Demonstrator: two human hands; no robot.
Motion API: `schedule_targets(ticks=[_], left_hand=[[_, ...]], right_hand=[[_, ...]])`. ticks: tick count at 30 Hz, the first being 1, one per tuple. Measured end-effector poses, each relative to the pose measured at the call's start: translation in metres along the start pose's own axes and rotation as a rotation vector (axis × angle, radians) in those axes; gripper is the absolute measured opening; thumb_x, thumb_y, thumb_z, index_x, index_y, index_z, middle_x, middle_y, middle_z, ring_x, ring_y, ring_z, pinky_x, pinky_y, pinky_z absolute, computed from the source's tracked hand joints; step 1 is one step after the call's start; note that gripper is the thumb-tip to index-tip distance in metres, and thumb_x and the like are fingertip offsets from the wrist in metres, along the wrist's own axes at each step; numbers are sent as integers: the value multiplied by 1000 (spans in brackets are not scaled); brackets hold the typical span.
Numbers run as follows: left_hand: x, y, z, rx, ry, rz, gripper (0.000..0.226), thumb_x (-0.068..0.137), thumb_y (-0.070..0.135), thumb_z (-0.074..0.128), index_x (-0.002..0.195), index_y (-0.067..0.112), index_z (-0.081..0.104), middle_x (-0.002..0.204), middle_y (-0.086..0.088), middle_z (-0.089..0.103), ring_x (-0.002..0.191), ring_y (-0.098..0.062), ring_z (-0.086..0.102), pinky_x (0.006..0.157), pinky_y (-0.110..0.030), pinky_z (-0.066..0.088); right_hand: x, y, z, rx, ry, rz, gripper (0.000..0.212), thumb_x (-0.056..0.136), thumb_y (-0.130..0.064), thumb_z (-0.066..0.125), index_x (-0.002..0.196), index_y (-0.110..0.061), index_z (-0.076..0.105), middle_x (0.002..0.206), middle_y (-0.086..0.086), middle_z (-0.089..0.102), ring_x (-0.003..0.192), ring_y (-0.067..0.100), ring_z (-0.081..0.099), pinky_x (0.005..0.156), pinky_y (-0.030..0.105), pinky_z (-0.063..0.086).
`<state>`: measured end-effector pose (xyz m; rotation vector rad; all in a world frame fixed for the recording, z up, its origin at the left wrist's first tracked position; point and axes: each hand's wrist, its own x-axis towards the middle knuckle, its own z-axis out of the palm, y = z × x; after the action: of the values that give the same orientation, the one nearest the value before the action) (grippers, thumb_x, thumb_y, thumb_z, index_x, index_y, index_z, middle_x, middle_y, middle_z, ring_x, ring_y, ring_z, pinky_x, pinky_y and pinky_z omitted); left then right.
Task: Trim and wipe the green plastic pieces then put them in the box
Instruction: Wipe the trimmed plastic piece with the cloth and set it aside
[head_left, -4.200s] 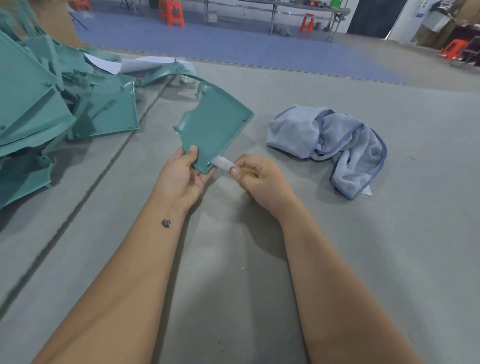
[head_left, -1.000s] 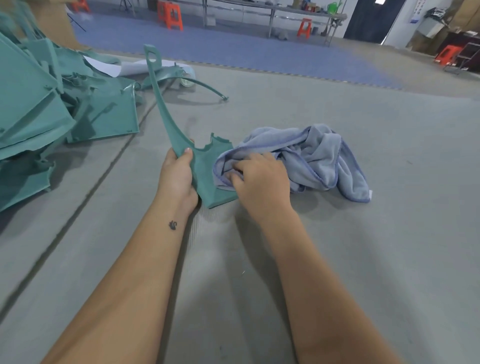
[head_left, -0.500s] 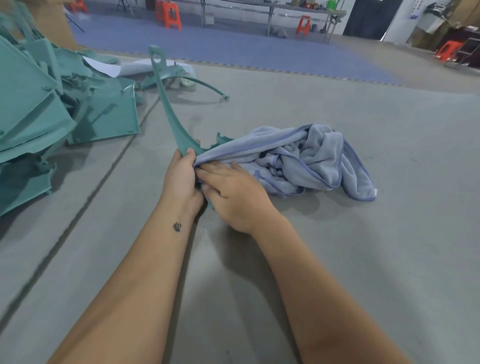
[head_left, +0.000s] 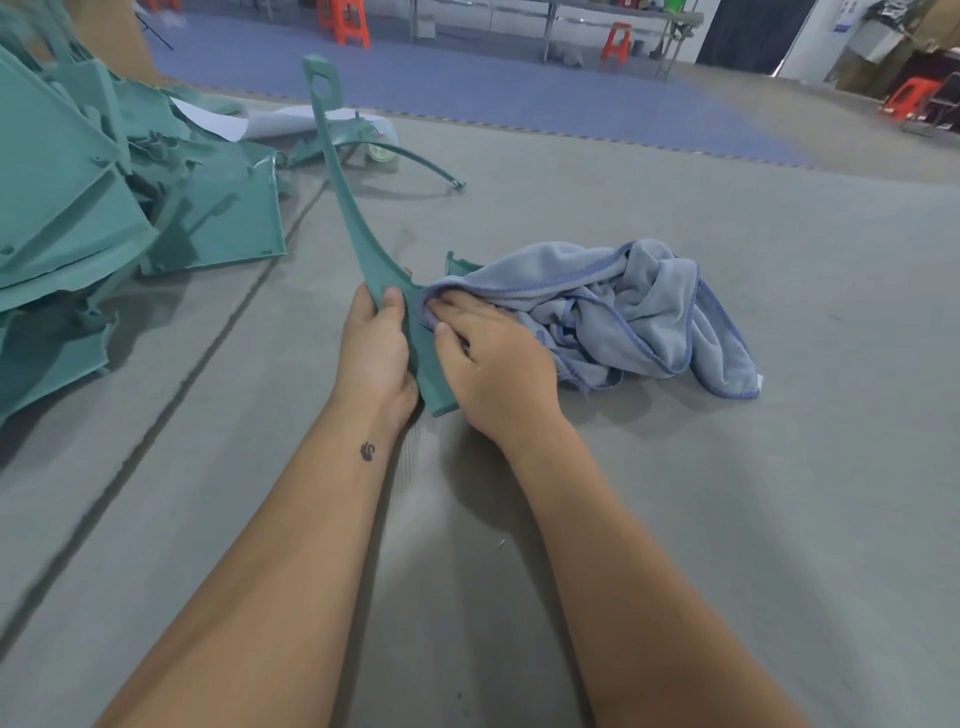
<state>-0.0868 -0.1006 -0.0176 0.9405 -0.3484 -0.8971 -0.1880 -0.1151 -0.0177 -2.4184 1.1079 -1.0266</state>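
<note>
A thin green plastic piece stands on edge on the grey counter, its broad base low between the two hands and a long narrow arm with a holed tab rising up and away. The left hand has its grip clamped on the base, thumb across the near face. The right hand presses a pale blue cloth against the piece with fairly straight fingers, the rest of the cloth bunched on the counter to the right. The piece looks light and stiff but likely springy along the slender arm, so the wide base seems the safest place to hold. A heap of more green pieces lies at left. Beyond the counter are blue floor mats and orange stools. No box is in view.
</note>
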Motion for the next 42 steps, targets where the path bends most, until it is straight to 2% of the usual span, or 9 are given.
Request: schedule_targets(ticks=[12,16,20,22,27,31,36,38,42], left_hand=[[1,9,-3,113,-53,-5,21,104,13,40,99,18,59,83,-3,67,63,-10,68,57,-24,56],[-2,19,-8,187,-173,-61,22,103,12,41,97,18,61,71,2,71,61,-10,68,53,-24,55],[-4,26,-11,243,-248,-109,22,103,14,42,96,19,62,68,3,71,59,-9,68,51,-23,55],[-5,25,-10,286,-257,-103,21,102,14,44,95,19,63,66,3,71,58,-9,67,51,-22,54],[-7,19,-5,314,-230,-28,22,101,13,46,93,19,66,65,4,70,57,-9,66,52,-21,53],[-6,18,-3,307,-244,-8,22,100,11,48,93,19,67,68,3,71,60,-10,67,55,-22,53],[-7,18,-2,246,-222,-40,22,100,11,48,91,16,67,68,0,71,59,-12,68,54,-22,54],[-10,16,-2,252,-235,-51,21,100,11,47,92,15,66,67,1,71,58,-12,67,53,-22,54],[-12,16,-2,277,-240,-53,21,101,11,46,93,15,64,62,4,69,54,-9,65,51,-19,52]], right_hand=[[8,10,-6,-76,22,24,36,94,-14,49,123,-26,66,130,-14,62,124,9,51,105,34,31],[10,15,-12,117,193,-16,20,85,1,60,101,-5,70,101,7,69,98,27,59,87,41,44],[11,19,-16,40,298,31,27,77,-7,70,104,-5,64,98,10,60,91,24,50,84,34,39],[12,21,-17,156,174,95,8,82,-12,66,82,-17,60,78,0,56,73,16,49,71,34,40],[21,30,-22,256,68,141,47,90,-5,54,57,-25,28,48,-8,28,47,7,29,49,19,24],[21,39,-29,359,54,140,47,89,2,54,54,-24,36,47,-12,30,49,4,28,50,16,23],[17,46,-40,501,-159,222,26,91,-4,56,98,-28,62,84,-18,63,76,-5,56,69,7,41],[20,44,-41,434,-103,226,13,89,-8,61,83,-19,59,68,-12,54,58,-3,46,57,8,36],[23,39,-35,318,-14,160,45,91,-9,58,55,-19,32,45,-9,25,47,8,26,46,18,23]])
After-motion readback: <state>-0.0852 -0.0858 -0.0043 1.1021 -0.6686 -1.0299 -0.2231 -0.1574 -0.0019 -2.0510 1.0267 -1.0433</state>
